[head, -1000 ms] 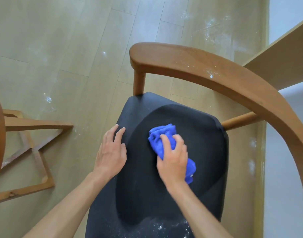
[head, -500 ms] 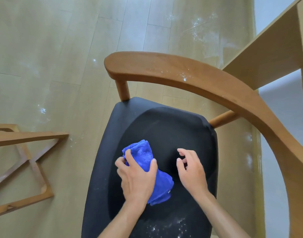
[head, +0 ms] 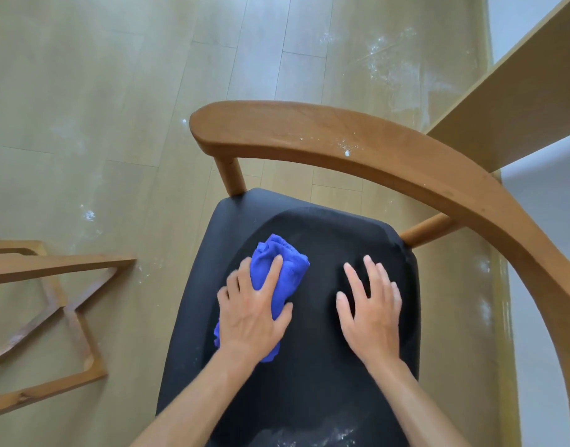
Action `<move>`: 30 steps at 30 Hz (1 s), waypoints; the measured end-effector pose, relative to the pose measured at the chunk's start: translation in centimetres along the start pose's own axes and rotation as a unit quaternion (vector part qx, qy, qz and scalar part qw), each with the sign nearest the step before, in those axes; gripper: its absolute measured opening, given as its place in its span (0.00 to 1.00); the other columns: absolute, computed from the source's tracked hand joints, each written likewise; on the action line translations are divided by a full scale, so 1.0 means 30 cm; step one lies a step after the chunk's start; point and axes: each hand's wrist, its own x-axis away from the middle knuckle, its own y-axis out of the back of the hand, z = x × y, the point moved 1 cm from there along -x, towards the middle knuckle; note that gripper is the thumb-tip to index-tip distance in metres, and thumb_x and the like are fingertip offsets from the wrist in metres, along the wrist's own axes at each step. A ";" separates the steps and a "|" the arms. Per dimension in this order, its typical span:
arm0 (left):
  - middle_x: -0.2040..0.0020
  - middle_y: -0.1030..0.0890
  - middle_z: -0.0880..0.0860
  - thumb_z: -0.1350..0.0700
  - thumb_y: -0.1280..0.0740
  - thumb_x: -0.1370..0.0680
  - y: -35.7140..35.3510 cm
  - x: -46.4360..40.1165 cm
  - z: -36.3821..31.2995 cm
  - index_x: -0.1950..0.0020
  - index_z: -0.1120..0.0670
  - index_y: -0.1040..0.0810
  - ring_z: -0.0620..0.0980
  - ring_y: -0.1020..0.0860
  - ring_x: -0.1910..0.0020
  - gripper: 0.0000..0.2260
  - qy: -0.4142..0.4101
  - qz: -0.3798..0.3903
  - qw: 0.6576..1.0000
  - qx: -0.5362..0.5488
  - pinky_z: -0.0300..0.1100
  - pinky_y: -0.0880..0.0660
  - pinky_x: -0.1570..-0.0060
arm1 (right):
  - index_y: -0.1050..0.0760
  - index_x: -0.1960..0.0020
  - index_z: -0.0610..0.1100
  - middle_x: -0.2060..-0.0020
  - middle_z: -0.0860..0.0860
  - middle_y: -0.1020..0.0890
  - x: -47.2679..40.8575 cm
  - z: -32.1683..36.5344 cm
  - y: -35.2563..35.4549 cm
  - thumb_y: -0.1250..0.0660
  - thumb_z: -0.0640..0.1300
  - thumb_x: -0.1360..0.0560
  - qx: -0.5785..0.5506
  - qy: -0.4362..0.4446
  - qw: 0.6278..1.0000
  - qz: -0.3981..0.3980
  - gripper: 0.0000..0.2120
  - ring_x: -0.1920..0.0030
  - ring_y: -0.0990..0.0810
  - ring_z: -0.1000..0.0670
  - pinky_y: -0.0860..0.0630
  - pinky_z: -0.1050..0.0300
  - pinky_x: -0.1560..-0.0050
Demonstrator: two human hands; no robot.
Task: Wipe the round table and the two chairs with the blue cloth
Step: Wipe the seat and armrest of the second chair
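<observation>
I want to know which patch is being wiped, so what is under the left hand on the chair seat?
Under the left hand lies the bunched blue cloth, pressed onto the black seat. Cloth sticks out past the fingers and near the wrist. The seat patch beneath is covered, so unseen.

The cloth [head: 278, 272] is positioned on the left half of the chair seat [head: 312, 391], under the left hand [head: 251, 314]. The right hand [head: 370, 312] is laid flat on the seat, to the right of the cloth and apart from it. The curved backrest [head: 357, 150] is located behind and to the right of the seat. A wooden frame [head: 51, 317] is located on the floor [head: 115, 108], left of the chair.
</observation>
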 end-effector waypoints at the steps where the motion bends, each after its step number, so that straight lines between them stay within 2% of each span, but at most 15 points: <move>1: 0.39 0.26 0.62 0.49 0.25 0.34 -0.013 0.007 -0.011 0.32 0.51 0.26 0.62 0.25 0.52 0.31 0.006 0.002 1.000 0.008 0.53 0.25 0.59 | 0.30 0.28 0.46 0.26 0.42 0.35 0.005 -0.024 -0.024 0.47 0.54 0.23 0.031 0.003 0.999 0.030 0.27 0.26 0.37 0.39 0.39 0.36 0.29; 4: 0.44 0.25 0.61 0.57 0.26 0.34 -0.028 -0.032 -0.027 0.34 0.54 0.24 0.60 0.26 0.58 0.28 -0.002 -0.040 0.997 0.066 0.53 0.25 0.61 | 0.37 0.25 0.46 0.24 0.42 0.40 0.029 -0.057 -0.096 0.48 0.56 0.23 0.080 0.018 0.995 0.054 0.29 0.24 0.43 0.39 0.44 0.35 0.27; 7: 0.43 0.25 0.61 0.57 0.29 0.31 -0.012 -0.142 -0.084 0.33 0.54 0.26 0.60 0.27 0.54 0.25 -0.029 -0.076 0.993 0.080 0.54 0.26 0.56 | 0.40 0.24 0.47 0.23 0.43 0.42 0.025 -0.066 -0.128 0.47 0.56 0.23 0.076 0.013 0.997 0.021 0.29 0.23 0.45 0.41 0.47 0.36 0.26; 10: 0.38 0.28 0.60 0.49 0.35 0.25 -0.018 -0.307 -0.249 0.29 0.49 0.32 0.59 0.29 0.52 0.25 -0.051 -0.094 0.994 0.020 0.51 0.29 0.55 | 0.42 0.24 0.48 0.23 0.44 0.43 0.028 -0.080 -0.148 0.46 0.56 0.23 0.067 0.022 0.997 -0.006 0.29 0.23 0.47 0.42 0.47 0.37 0.26; 12: 0.34 0.32 0.60 0.44 0.38 0.24 -0.045 -0.367 -0.354 0.26 0.45 0.38 0.59 0.30 0.50 0.26 -0.105 -0.067 0.991 -0.048 0.50 0.33 0.55 | 0.43 0.24 0.48 0.23 0.44 0.43 0.029 -0.082 -0.153 0.48 0.56 0.23 0.069 0.023 0.997 -0.011 0.29 0.22 0.48 0.42 0.48 0.38 0.26; 15: 0.37 0.31 0.59 0.46 0.39 0.24 -0.074 -0.410 -0.348 0.27 0.45 0.38 0.58 0.30 0.52 0.25 -0.125 -0.041 0.987 -0.090 0.48 0.37 0.58 | 0.42 0.24 0.48 0.23 0.44 0.42 0.023 -0.088 -0.162 0.46 0.55 0.24 0.068 0.026 0.997 -0.023 0.29 0.23 0.47 0.42 0.48 0.37 0.26; 17: 0.43 0.29 0.60 0.49 0.38 0.25 -0.050 -0.424 -0.259 0.31 0.47 0.32 0.57 0.30 0.56 0.22 -0.105 -0.045 0.992 -0.058 0.48 0.36 0.60 | 0.40 0.25 0.48 0.24 0.43 0.40 0.024 -0.089 -0.161 0.45 0.55 0.25 0.063 0.032 0.997 -0.033 0.30 0.23 0.44 0.41 0.47 0.36 0.27; 20: 0.47 0.28 0.61 0.52 0.32 0.29 0.008 -0.418 -0.097 0.37 0.51 0.26 0.60 0.28 0.59 0.20 -0.074 -0.049 0.996 -0.010 0.49 0.29 0.62 | 0.37 0.26 0.47 0.25 0.43 0.38 0.022 -0.086 -0.160 0.43 0.54 0.26 0.057 0.035 0.997 -0.042 0.30 0.24 0.42 0.40 0.46 0.35 0.28; 23: 0.44 0.30 0.60 0.53 0.32 0.29 0.051 -0.381 0.071 0.36 0.49 0.26 0.62 0.26 0.55 0.21 -0.016 -0.050 0.998 0.026 0.51 0.27 0.60 | 0.37 0.26 0.47 0.25 0.43 0.38 0.021 -0.085 -0.160 0.44 0.55 0.26 0.062 0.033 0.997 -0.039 0.30 0.24 0.42 0.40 0.46 0.35 0.28; 25: 0.41 0.30 0.58 0.52 0.32 0.28 0.060 -0.332 0.190 0.36 0.45 0.28 0.63 0.24 0.54 0.21 0.058 -0.065 0.995 0.039 0.49 0.29 0.60 | 0.38 0.26 0.48 0.24 0.43 0.39 0.020 -0.086 -0.162 0.44 0.55 0.26 0.064 0.030 0.997 -0.037 0.30 0.24 0.43 0.40 0.46 0.36 0.27; 28: 0.42 0.32 0.55 0.51 0.33 0.27 0.049 -0.205 0.338 0.40 0.41 0.31 0.62 0.25 0.57 0.17 0.172 -0.087 0.976 0.104 0.46 0.32 0.58 | 0.39 0.25 0.48 0.24 0.44 0.40 0.019 -0.080 -0.163 0.45 0.55 0.26 0.064 0.022 0.997 -0.033 0.30 0.24 0.44 0.41 0.47 0.36 0.27; 30: 0.43 0.32 0.54 0.51 0.34 0.26 0.020 -0.121 0.372 0.41 0.39 0.32 0.59 0.26 0.57 0.16 0.218 -0.089 0.961 0.144 0.45 0.32 0.55 | 0.40 0.25 0.48 0.24 0.44 0.41 0.020 -0.076 -0.163 0.46 0.56 0.25 0.071 0.019 0.997 -0.028 0.30 0.23 0.45 0.41 0.47 0.36 0.27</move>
